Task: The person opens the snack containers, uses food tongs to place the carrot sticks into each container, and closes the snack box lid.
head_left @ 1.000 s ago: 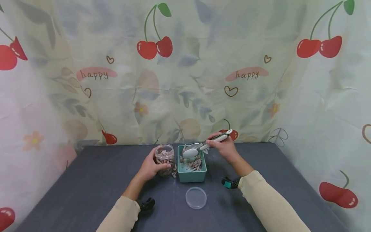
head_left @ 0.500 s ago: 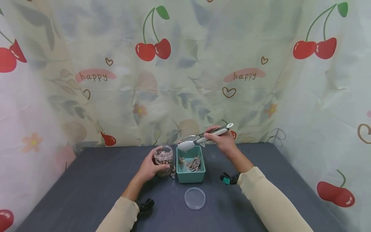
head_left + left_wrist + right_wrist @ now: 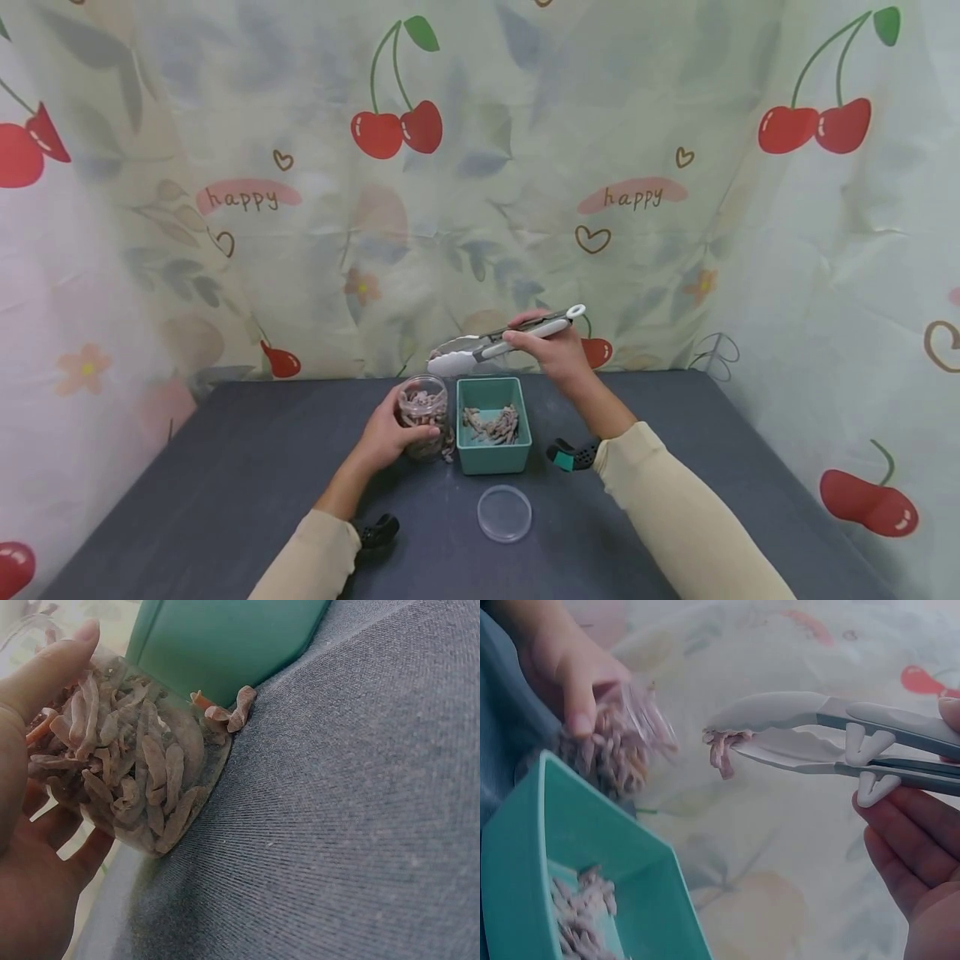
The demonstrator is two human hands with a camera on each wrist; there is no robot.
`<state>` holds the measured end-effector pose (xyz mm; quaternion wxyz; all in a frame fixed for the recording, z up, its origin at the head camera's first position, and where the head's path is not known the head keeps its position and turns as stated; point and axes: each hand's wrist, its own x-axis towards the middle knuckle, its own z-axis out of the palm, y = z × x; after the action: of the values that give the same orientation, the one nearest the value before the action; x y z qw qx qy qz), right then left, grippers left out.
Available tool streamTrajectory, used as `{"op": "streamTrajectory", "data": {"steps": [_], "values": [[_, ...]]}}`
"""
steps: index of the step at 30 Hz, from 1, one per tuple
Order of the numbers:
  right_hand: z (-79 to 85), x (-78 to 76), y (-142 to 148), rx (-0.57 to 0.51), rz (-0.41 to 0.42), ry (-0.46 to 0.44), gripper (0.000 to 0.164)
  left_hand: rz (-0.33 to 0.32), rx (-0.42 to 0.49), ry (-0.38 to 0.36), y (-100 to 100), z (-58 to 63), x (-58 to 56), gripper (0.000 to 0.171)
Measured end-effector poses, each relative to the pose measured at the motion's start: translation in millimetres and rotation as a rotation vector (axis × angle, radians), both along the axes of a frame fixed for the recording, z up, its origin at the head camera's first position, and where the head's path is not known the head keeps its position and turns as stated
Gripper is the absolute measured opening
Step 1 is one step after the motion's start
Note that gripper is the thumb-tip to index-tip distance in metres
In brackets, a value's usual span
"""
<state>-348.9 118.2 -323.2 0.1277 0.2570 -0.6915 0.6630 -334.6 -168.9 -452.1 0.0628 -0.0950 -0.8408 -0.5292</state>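
My left hand [image 3: 386, 429] grips a clear plastic jar [image 3: 142, 761] filled with greyish-pink dried strips, thumb on the near side and fingers behind. In my right hand [image 3: 551, 350] is a pair of white and grey tongs [image 3: 787, 724], held by the handles. Their tips pinch a few dried strips [image 3: 721, 754] in the air, above and just right of the jar's mouth in the head view. A teal bin [image 3: 495, 458] stands right of the jar, with more strips [image 3: 495, 425] on its bottom.
A round clear lid [image 3: 505, 513] lies on the dark cloth-covered table [image 3: 225, 483] in front of the bin. One or two loose strips [image 3: 238, 711] lie between jar and bin. A patterned curtain [image 3: 480, 208] hangs close behind the table.
My right hand has lifted the tongs out of the bin and carried them left and up, toward the jar, with strips in their tips. My left hand and the jar stay in place.
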Motion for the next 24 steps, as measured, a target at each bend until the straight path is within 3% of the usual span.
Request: {"op": "streamTrajectory", "data": {"steps": [10, 18, 24], "values": [[-3.2, 1.9, -24.2, 0.017, 0.016, 0.026, 0.019, -0.011, 0.004, 0.014, 0.5, -1.1, 0.4, 0.088], [-8.7, 3.5, -30.2, 0.025, 0.016, -0.007, 0.022, -0.007, 0.014, 0.009, 0.0, -1.4, -0.9, 0.093], [-1.2, 13.5, -31.0, 0.011, 0.034, -0.030, 0.023, -0.012, 0.018, 0.009, -1.3, -1.7, -2.0, 0.094]]}}
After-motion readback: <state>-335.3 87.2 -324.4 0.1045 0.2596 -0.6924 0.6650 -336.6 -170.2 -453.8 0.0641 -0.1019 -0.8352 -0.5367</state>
